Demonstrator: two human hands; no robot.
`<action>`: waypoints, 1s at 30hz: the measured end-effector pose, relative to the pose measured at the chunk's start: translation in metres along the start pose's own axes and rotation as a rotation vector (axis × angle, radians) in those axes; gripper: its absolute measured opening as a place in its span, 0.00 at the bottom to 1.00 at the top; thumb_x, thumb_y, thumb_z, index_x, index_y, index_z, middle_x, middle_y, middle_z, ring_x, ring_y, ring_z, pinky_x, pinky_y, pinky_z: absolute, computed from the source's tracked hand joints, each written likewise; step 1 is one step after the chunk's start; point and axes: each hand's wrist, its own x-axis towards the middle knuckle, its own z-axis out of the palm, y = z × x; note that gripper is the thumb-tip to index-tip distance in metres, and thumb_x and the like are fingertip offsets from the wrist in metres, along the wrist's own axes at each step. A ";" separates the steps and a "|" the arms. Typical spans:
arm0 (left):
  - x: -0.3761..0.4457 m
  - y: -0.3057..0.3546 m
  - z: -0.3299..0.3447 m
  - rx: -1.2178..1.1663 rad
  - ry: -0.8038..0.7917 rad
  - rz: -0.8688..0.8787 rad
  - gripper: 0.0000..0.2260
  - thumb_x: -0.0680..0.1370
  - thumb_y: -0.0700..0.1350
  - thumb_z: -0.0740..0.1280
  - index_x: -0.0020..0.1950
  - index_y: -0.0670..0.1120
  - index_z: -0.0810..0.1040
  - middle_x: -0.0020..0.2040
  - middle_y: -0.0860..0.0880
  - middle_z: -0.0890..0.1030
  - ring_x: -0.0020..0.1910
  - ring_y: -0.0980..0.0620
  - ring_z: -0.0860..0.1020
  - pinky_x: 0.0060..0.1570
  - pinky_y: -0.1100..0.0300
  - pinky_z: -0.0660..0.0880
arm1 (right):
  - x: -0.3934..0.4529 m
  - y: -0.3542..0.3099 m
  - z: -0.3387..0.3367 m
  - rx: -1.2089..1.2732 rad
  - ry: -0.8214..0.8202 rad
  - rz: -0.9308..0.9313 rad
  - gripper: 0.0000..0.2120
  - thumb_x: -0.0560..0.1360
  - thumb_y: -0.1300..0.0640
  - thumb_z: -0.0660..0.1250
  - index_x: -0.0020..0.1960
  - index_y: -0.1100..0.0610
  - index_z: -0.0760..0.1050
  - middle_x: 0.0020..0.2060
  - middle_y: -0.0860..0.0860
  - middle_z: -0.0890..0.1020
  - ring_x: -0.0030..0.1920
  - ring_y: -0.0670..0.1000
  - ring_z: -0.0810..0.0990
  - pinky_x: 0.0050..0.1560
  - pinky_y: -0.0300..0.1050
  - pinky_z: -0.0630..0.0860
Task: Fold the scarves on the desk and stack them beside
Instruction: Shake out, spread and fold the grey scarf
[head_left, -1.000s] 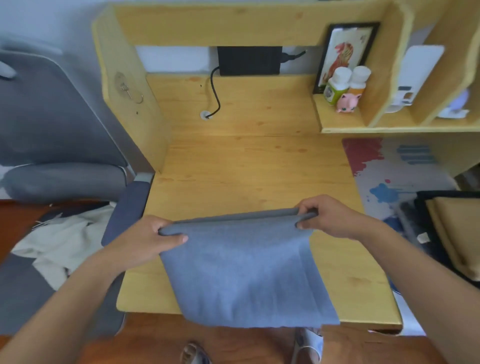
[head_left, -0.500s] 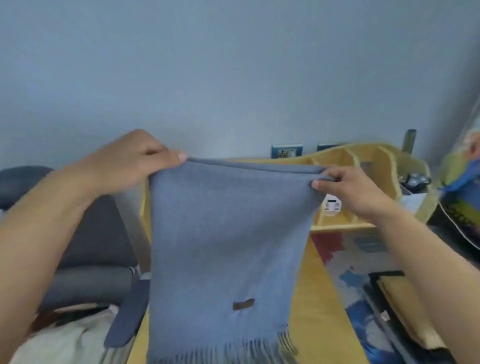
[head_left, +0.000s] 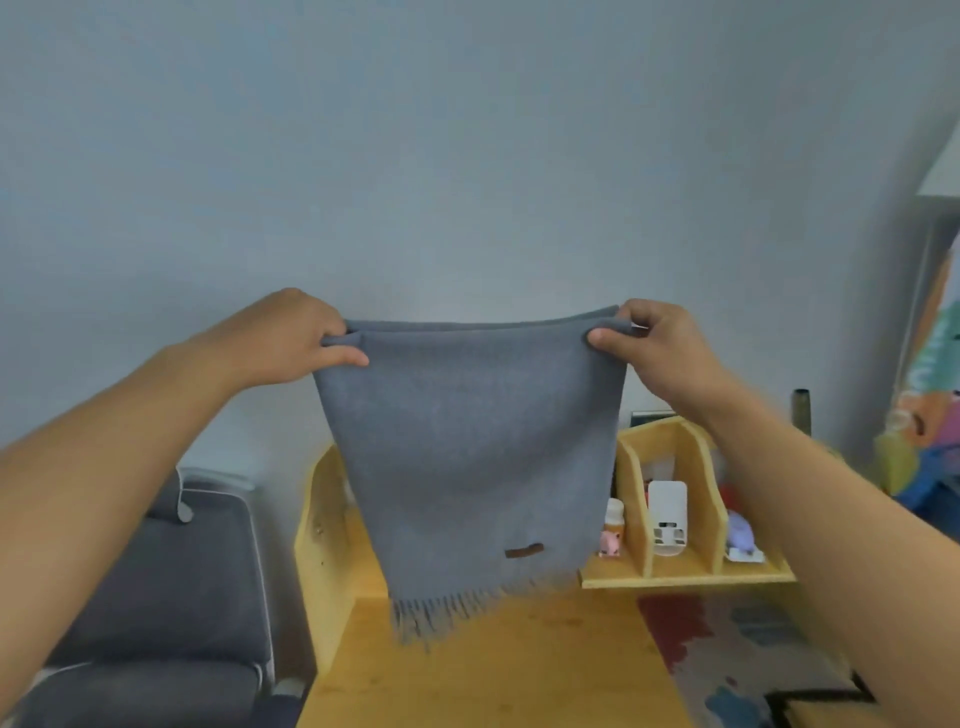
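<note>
We hold the grey scarf (head_left: 467, 457) up at frame centre, our left hand (head_left: 291, 338) and right hand (head_left: 660, 348) each pinching a top corner, fringe hanging above the desk (head_left: 519, 675). If either pinch loosens, the doubled layers could slide apart and spoil the fold.

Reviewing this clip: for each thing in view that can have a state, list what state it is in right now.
grey scarf: lifted off the desk, hanging doubled over, fringe at the bottom, small brown tag facing the camera.
left hand: grips the scarf's top left corner.
right hand: pinches the top right corner.
wooden desk: the fringe hangs just above it.
desk organiser: upright, a white device standing in its middle slot.
</note>
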 end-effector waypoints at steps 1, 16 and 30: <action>0.000 -0.002 0.001 -0.022 -0.004 0.015 0.35 0.69 0.81 0.54 0.29 0.49 0.67 0.29 0.51 0.72 0.30 0.53 0.73 0.33 0.53 0.69 | -0.001 0.001 0.000 -0.034 0.010 -0.012 0.14 0.77 0.57 0.74 0.40 0.65 0.74 0.33 0.45 0.78 0.35 0.40 0.75 0.37 0.33 0.72; -0.005 0.003 0.040 -0.508 0.120 -0.407 0.17 0.75 0.32 0.66 0.38 0.53 0.82 0.33 0.63 0.82 0.34 0.68 0.77 0.34 0.75 0.69 | -0.010 0.024 0.004 0.222 -0.539 0.504 0.15 0.73 0.68 0.71 0.35 0.58 0.67 0.31 0.52 0.72 0.33 0.47 0.75 0.35 0.38 0.76; -0.024 0.001 0.045 -0.166 0.226 -0.216 0.08 0.68 0.43 0.54 0.30 0.43 0.67 0.30 0.48 0.70 0.34 0.43 0.70 0.36 0.53 0.66 | -0.018 0.037 0.037 -0.286 -0.184 0.136 0.14 0.81 0.53 0.67 0.39 0.53 0.69 0.33 0.47 0.72 0.35 0.47 0.70 0.38 0.45 0.69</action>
